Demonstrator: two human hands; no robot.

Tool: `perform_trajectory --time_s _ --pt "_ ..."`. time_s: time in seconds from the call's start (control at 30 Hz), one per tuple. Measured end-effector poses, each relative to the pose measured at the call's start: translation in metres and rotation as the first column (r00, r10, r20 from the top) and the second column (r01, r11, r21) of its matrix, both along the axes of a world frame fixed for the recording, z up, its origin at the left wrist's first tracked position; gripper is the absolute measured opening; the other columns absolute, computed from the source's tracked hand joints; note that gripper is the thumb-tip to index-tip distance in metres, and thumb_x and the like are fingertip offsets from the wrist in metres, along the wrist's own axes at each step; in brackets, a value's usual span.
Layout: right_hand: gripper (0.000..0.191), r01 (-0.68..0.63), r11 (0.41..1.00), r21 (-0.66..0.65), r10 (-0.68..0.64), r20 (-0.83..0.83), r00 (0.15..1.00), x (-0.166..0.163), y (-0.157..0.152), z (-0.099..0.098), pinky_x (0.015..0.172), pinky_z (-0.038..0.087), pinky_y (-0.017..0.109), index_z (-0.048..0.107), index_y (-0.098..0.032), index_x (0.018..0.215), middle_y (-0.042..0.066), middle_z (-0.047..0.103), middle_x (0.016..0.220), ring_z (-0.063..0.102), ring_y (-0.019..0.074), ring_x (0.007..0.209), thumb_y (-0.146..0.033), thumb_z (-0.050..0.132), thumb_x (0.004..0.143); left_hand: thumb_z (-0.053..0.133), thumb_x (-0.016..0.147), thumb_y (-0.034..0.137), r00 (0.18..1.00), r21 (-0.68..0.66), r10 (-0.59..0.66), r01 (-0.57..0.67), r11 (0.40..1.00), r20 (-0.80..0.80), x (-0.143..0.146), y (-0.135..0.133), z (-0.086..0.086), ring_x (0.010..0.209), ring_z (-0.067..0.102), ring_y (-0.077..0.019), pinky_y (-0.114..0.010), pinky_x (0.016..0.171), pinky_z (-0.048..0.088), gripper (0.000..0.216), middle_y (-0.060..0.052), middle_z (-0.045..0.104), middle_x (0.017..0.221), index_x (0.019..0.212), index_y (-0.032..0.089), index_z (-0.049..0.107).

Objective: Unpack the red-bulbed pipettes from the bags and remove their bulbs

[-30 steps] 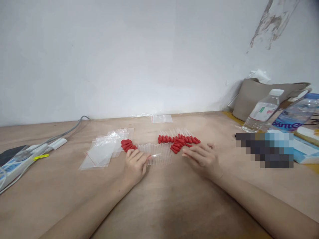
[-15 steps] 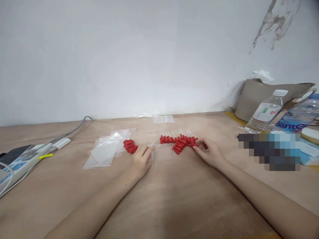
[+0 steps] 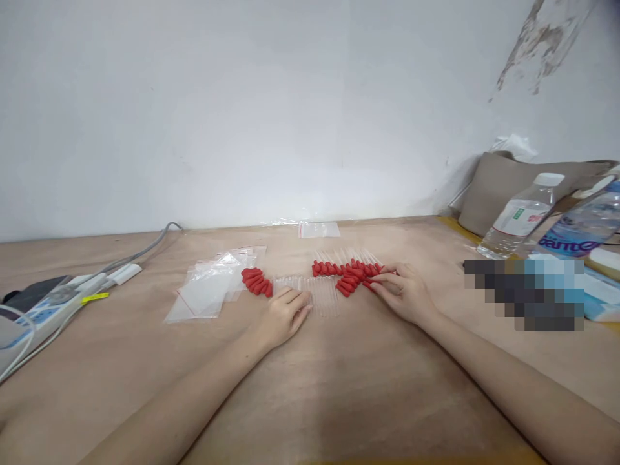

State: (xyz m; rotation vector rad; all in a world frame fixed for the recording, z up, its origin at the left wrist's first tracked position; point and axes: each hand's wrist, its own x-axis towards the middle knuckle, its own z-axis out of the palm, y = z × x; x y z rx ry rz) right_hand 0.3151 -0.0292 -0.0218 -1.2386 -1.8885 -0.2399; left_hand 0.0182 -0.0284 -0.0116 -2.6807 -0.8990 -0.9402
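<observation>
My left hand [image 3: 285,316] rests low over a row of clear glass dropper tubes [image 3: 323,297], its fingers curled and pressed together; whatever is between the fingertips is hidden. To its left lies a curved row of red rubber bulbs [image 3: 256,282]. My right hand [image 3: 404,294] is closed, with thumb and fingers pinching a red rubber bulb [image 3: 368,283] at the right end of a pile of red bulbs [image 3: 349,283]. Behind that pile, assembled droppers [image 3: 334,266] lie side by side, red bulbs toward me and clear tubes pointing to the wall.
Overlapping clear zip bags [image 3: 203,290] lie at the left, and another bag [image 3: 320,230] is by the wall. A power strip [image 3: 43,316] with cables stands far left. Water bottles [image 3: 520,219], a grey-brown bag [image 3: 477,194] and a blue packet [image 3: 593,294] crowd the right.
My left hand has shifted right along the glass tubes, uncovering tubes beside the left bulbs. My right hand has moved slightly left and still pinches at the bulb pile's right end.
</observation>
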Motion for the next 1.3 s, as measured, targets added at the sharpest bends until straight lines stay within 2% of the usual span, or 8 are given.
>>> perform_trajectory --time_s 0.13,0.23,0.5,0.67,0.83,1.0,1.13,1.3 --pt "0.024 0.218 0.961 -0.168 -0.246 -0.169 0.954 0.013 0.015 0.010 0.067 0.042 0.029 0.067 -0.020 0.083 0.005 0.060 0.082 0.055 0.0164 0.072 -0.037 0.052 0.074 0.050 0.083 0.029 1.000 -0.044 -0.007 0.008 0.999 0.007 0.000 -0.003 0.003 0.084 0.054 -0.0194 -0.033 0.075 0.047 0.033 -0.009 0.061 0.092 0.112 0.015 0.051" --pt "0.025 0.300 0.824 -0.481 -0.416 -0.155 0.896 0.026 0.035 0.020 0.059 0.040 0.025 0.065 -0.019 0.085 0.003 0.064 0.078 0.056 0.0147 0.065 -0.035 0.053 0.070 0.052 0.081 0.035 1.000 -0.042 0.022 -0.023 0.999 -0.020 -0.001 -0.006 0.008 0.091 0.054 -0.0218 -0.037 0.080 0.045 0.036 -0.010 0.061 0.100 0.112 0.017 0.054" --pt "0.027 0.251 0.627 -0.738 -0.393 -0.020 0.919 0.017 0.064 0.036 0.045 0.035 0.023 0.060 -0.018 0.051 0.002 0.059 0.048 0.053 0.0130 0.048 -0.044 0.060 0.059 0.050 0.082 0.038 0.993 -0.040 0.087 -0.090 0.995 -0.081 -0.005 -0.010 0.011 0.111 0.045 -0.0250 -0.044 0.093 0.032 0.036 -0.008 0.056 0.115 0.113 0.021 0.054" --pt "0.024 0.264 0.582 -0.769 -0.391 0.020 0.920 0.012 0.069 0.037 0.043 0.034 0.023 0.060 -0.017 0.046 0.002 0.056 0.043 0.050 0.0122 0.042 -0.038 0.062 0.058 0.050 0.082 0.035 0.995 -0.027 0.087 -0.089 0.996 -0.054 -0.004 -0.008 0.008 0.110 0.046 -0.0239 -0.044 0.093 0.033 0.032 -0.008 0.057 0.114 0.110 0.021 0.057" --pt "0.024 0.298 0.626 -0.720 -0.414 0.017 0.910 0.013 0.068 0.048 0.043 0.032 0.025 0.057 -0.017 0.043 0.003 0.051 0.039 0.048 0.0136 0.043 -0.033 0.057 0.061 0.048 0.083 0.034 0.995 -0.031 0.093 -0.094 0.995 -0.045 -0.005 -0.008 0.007 0.111 0.045 -0.0242 -0.044 0.093 0.033 0.032 -0.008 0.056 0.113 0.112 0.021 0.055" --pt "0.026 0.187 0.788 -0.586 -0.308 -0.111 0.945 -0.013 0.040 0.063 0.053 0.038 0.022 0.061 -0.019 0.070 0.001 0.063 0.065 0.056 0.0127 0.059 -0.040 0.046 0.074 0.046 0.085 0.032 0.991 -0.055 0.136 -0.135 0.989 0.012 -0.007 -0.009 0.007 0.111 0.044 -0.0231 -0.042 0.095 0.033 0.042 -0.009 0.052 0.118 0.124 0.018 0.041" --pt "0.021 -0.096 0.974 -0.206 0.062 -0.167 0.984 -0.051 -0.001 0.041 0.064 0.041 0.026 0.059 -0.018 0.085 0.004 0.064 0.078 0.056 0.0155 0.072 -0.037 0.051 0.077 0.045 0.084 0.029 0.953 -0.029 0.210 -0.208 0.978 0.220 -0.006 -0.009 0.007 0.117 0.039 -0.0247 -0.043 0.096 0.033 0.056 -0.015 0.043 0.125 0.133 0.012 0.023" --pt "0.018 -0.163 0.986 0.025 0.162 0.055 0.985 -0.080 -0.029 0.005 0.071 0.034 0.032 0.060 -0.020 0.094 0.004 0.062 0.080 0.052 0.0162 0.077 -0.027 0.050 0.082 0.052 0.081 0.028 0.964 0.094 0.097 -0.123 0.988 0.247 0.001 -0.013 0.009 0.109 0.045 -0.0233 -0.041 0.092 0.035 0.045 -0.011 0.053 0.115 0.124 0.018 0.039"
